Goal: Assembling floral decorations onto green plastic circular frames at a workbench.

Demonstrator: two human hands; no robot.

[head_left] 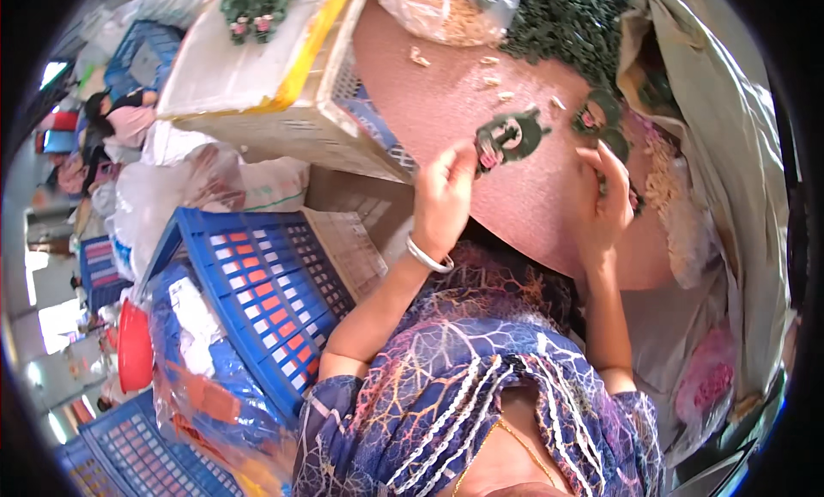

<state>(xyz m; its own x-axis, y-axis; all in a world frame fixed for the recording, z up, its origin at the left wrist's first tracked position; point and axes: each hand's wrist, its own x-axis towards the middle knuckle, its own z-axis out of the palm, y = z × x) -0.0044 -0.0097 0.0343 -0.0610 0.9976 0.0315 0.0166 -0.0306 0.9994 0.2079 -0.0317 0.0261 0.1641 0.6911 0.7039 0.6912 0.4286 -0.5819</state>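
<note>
My left hand (446, 196), with a white bangle at the wrist, pinches a flat dark green ornament (530, 133) by its lower left edge. The piece carries a small pink flower and a pale shape in its middle. On the right, my right hand (608, 207) reaches over the pinkish round tabletop (532, 214), its fingers bent and apart. It is at a small group of similar green pieces (598, 113) with pink flowers; parts of these are hidden behind the fingers. Several small pale pieces (491, 81) lie loose beyond my hands.
Behind are a bag of pale pieces (446, 15) and a dark green heap (571, 25). More pale pieces (668, 184) lie by the grey cloth (730, 128) on the right. A white crate (257, 132) and a blue basket (257, 282) stand left. People (129, 119) sit far left.
</note>
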